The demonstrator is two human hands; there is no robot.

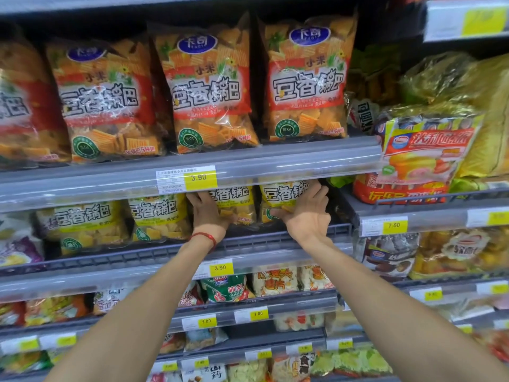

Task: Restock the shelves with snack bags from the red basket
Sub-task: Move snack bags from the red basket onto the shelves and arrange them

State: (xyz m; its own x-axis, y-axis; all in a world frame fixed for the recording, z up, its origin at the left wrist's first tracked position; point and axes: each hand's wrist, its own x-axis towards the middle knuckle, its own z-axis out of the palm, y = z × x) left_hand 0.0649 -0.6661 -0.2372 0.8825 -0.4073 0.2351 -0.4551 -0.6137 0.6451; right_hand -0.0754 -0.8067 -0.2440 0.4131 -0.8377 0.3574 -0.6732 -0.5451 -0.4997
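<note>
Both my hands reach into the second shelf point(275, 238), where yellow-labelled snack bags stand in a row. My left hand point(205, 213) grips the left side of one yellow bag point(237, 205). My right hand point(305, 213) grips the neighbouring yellow bag point(281, 194), thumb under its lower edge and fingers round its right side. The tops of both bags are hidden behind the shelf rail above. Two more yellow bags point(157, 216) stand to the left. The red basket is not in view.
Red-labelled bags point(209, 89) of the same snack fill the shelf above, behind a grey rail with a 3.90 price tag point(199, 179). Cake packs point(424, 153) sit on the right-hand unit. Lower shelves hold assorted small snack packs point(228, 290).
</note>
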